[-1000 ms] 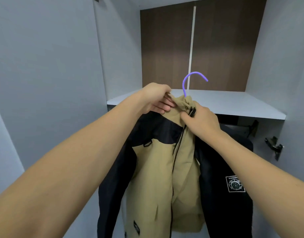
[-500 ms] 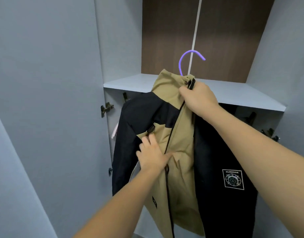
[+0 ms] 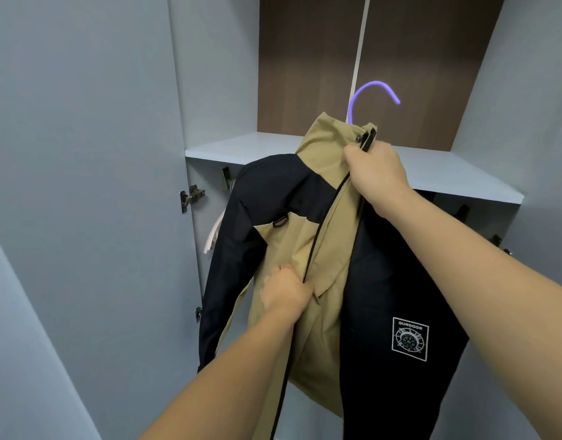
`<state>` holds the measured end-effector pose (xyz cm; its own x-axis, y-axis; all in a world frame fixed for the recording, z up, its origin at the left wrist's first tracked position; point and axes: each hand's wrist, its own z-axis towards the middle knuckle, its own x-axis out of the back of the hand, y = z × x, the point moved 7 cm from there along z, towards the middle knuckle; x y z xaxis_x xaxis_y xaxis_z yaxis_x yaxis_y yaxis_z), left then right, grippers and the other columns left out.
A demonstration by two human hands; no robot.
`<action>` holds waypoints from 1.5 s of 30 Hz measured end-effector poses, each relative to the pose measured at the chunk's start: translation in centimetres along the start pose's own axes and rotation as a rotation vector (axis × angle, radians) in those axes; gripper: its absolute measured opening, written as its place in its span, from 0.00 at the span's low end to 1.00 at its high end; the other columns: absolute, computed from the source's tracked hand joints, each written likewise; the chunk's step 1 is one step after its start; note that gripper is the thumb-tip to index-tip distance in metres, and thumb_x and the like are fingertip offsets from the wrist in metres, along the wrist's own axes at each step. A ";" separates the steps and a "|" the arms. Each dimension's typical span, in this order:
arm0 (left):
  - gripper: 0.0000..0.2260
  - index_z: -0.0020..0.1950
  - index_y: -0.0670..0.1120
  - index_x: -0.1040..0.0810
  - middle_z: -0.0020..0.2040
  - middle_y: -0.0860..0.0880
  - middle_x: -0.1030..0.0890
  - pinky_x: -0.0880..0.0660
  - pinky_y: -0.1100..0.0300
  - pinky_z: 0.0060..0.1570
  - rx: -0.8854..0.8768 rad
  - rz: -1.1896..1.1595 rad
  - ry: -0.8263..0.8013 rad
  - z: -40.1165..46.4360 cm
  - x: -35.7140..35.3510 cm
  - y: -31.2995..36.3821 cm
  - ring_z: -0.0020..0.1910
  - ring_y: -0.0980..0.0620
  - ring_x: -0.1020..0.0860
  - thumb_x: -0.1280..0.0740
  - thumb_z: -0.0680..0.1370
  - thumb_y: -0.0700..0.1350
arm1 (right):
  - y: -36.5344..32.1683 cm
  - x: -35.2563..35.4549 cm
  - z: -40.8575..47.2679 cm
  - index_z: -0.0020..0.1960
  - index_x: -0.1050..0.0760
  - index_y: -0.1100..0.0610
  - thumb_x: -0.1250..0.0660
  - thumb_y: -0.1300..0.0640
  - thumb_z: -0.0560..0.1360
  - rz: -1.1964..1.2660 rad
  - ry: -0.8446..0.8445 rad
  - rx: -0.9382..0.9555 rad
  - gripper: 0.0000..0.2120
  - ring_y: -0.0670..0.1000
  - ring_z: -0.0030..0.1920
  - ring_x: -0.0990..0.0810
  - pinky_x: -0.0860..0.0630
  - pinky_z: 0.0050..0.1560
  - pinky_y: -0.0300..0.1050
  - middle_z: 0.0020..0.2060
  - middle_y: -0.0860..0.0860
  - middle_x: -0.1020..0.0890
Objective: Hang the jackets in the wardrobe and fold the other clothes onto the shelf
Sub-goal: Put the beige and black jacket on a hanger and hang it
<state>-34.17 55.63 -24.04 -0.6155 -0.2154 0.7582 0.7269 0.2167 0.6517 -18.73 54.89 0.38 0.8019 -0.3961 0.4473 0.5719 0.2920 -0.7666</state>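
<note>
Lettering on the jacket point(image 3: 305, 236) reads "OURDOOR", printed in white above a round compass-looking emblem inside a square patch point(image 3: 410, 339) on the black right sleeve. Jacket itself is khaki down the front with black shoulders and sleeves, black zipper running down the middle, small black loop on the chest. It's on a purple hanger point(image 3: 368, 92), only the hook poking out above the collar, held up in front of the open wardrobe point(image 3: 82, 185) just at the edge of the grey shelf point(image 3: 448, 173). Right hand point(image 3: 376, 173) is clenched around the collar by the zipper top. Left hand point(image 3: 286, 290) has its fingers curled, pinching the khaki fabric beside the zipper lower down.
</note>
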 end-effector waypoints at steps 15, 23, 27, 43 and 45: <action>0.07 0.36 0.52 0.35 0.32 0.54 0.27 0.40 0.64 0.33 -0.544 0.033 0.131 1.0 13.9 3.2 0.33 0.59 0.30 0.41 0.67 0.54 | 3.9 -0.5 -4.2 0.62 0.29 0.52 0.35 0.71 0.66 -0.760 0.085 0.661 0.27 0.65 0.48 0.28 0.34 0.29 0.46 0.65 0.57 0.36; 0.03 0.46 0.48 0.24 0.42 0.51 0.20 0.28 0.60 0.41 -0.814 -0.022 -0.087 -0.4 16.6 10.6 0.42 0.55 0.23 0.32 0.77 0.42 | 7.2 -1.9 -4.8 0.46 0.25 0.47 0.47 0.30 0.73 -0.657 -0.124 0.552 0.23 0.50 0.56 0.29 0.35 0.36 0.41 0.57 0.42 0.30; 0.03 0.47 0.46 0.21 0.43 0.49 0.19 0.28 0.65 0.40 -0.778 -0.031 -0.234 -0.9 16.3 12.7 0.40 0.56 0.22 0.29 0.77 0.43 | 6.7 -3.0 -5.3 0.65 0.31 0.43 0.39 0.29 0.69 -0.639 -0.186 0.578 0.29 0.50 0.58 0.29 0.31 0.40 0.44 0.59 0.41 0.30; 0.06 0.53 0.45 0.19 0.48 0.46 0.16 0.23 0.52 0.53 -0.261 -0.100 -0.353 0.6 8.0 -1.6 0.46 0.50 0.19 0.30 0.78 0.42 | 10.1 1.2 -3.4 0.45 0.23 0.44 0.34 0.48 0.73 -0.383 -0.139 0.294 0.02 0.49 0.53 0.27 0.35 0.38 0.42 0.49 0.40 0.29; 0.05 0.49 0.49 0.20 0.43 0.51 0.17 0.25 0.59 0.40 -0.374 -0.040 -0.289 1.1 9.9 0.2 0.38 0.57 0.21 0.33 0.78 0.40 | 11.2 2.1 -3.7 0.49 0.24 0.43 0.33 0.39 0.71 -0.529 -0.181 0.312 0.11 0.49 0.53 0.28 0.34 0.39 0.43 0.50 0.40 0.31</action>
<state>-40.43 54.54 -16.42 -0.6660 0.0684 0.7428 0.7283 -0.1557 0.6674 -11.29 54.09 -9.00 0.3984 -0.4105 0.8202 0.9000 0.3476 -0.2632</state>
